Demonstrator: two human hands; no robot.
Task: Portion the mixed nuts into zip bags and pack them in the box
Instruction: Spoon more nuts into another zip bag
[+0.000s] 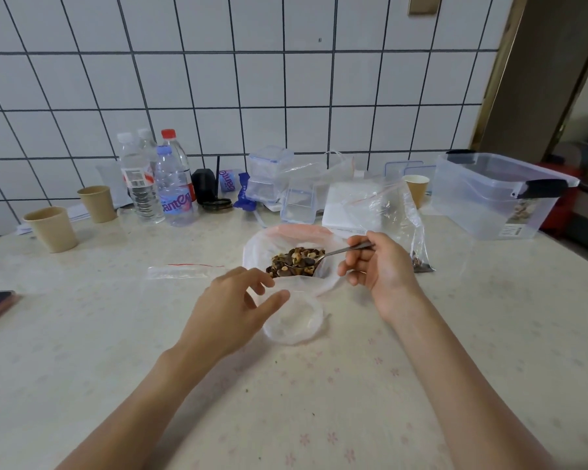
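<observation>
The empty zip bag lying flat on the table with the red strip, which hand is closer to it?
Left. The left hand is just right of the empty zip bag. The right hand, holding the spoon, is farther right, beyond the nuts.

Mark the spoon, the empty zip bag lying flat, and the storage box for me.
spoon (340, 251), head view, on the metal handle.
zip bag (180, 271), head view, just under its red strip.
box (486, 195), head view, on its clear front wall.
</observation>
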